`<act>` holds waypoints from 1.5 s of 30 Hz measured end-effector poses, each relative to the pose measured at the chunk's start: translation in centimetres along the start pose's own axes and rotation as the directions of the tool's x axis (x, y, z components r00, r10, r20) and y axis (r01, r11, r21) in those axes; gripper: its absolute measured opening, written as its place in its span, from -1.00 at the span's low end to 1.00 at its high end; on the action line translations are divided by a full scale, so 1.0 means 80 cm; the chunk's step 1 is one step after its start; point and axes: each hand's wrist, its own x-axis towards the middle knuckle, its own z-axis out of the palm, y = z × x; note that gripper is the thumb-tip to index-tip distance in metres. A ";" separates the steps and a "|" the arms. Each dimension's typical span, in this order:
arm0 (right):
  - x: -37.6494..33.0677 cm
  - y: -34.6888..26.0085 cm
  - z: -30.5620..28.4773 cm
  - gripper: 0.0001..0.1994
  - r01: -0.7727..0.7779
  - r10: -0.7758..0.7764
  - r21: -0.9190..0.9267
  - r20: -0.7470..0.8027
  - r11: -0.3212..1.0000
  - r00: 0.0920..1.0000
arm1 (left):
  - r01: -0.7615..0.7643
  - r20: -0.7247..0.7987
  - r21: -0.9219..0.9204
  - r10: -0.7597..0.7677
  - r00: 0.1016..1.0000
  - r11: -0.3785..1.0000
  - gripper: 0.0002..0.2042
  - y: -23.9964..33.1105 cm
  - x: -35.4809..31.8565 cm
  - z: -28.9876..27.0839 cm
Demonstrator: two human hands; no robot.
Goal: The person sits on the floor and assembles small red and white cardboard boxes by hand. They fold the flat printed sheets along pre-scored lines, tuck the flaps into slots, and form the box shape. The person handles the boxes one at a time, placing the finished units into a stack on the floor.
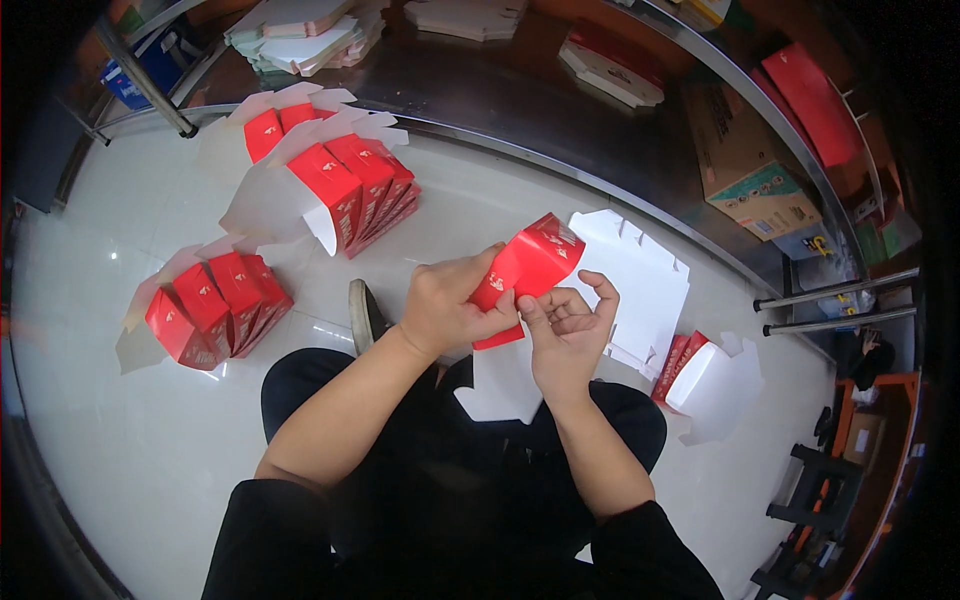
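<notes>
Above my lap I hold a red paperboard carton (540, 252), partly folded, with a long white flap (507, 378) hanging below it toward me. My left hand (445, 302) grips the carton's left side, its thumb across the lower part and its fingers mostly behind. At the carton's lower right edge, my right hand (567, 335) pinches with the thumb against curled fingers, while one finger sticks up free. Just beyond the right hand lies a stack of flat carton blanks (640, 290), white side up.
Folded red cartons stand in rows on the floor at left (228, 305) and far left (352, 190). A few red cartons (682, 362) lie at right. A metal shelf (480, 90) crosses the far side, with flat blanks (310, 40) and a cardboard box (745, 150).
</notes>
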 end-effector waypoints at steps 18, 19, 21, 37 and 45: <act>0.018 0.007 -0.025 -0.90 0.561 -0.114 -0.630 0.605 0.538 0.788 | 0.716 0.266 -0.602 -0.756 0.598 0.354 -0.27 -0.034 0.029 -0.015; 0.017 0.005 -0.023 -0.90 0.592 -0.130 -0.627 0.623 0.507 0.771 | 0.714 0.261 -0.634 -0.787 0.559 0.296 -0.29 -0.036 0.028 -0.014; 0.015 0.004 -0.020 -0.89 0.646 -0.119 -0.621 0.674 0.443 0.729 | 0.697 0.258 -0.694 -0.842 0.474 0.180 -0.33 -0.041 0.024 -0.010; 0.035 0.025 -0.046 -0.81 -0.236 0.355 -0.550 0.120 0.801 0.927 | 0.584 0.267 -0.361 -0.519 0.812 0.727 -0.32 -0.013 0.011 0.004; 0.021 0.035 -0.036 -0.81 0.122 0.022 -0.736 0.184 0.666 0.983 | 0.293 0.217 -0.140 -0.259 0.941 0.946 -0.33 -0.004 -0.004 0.019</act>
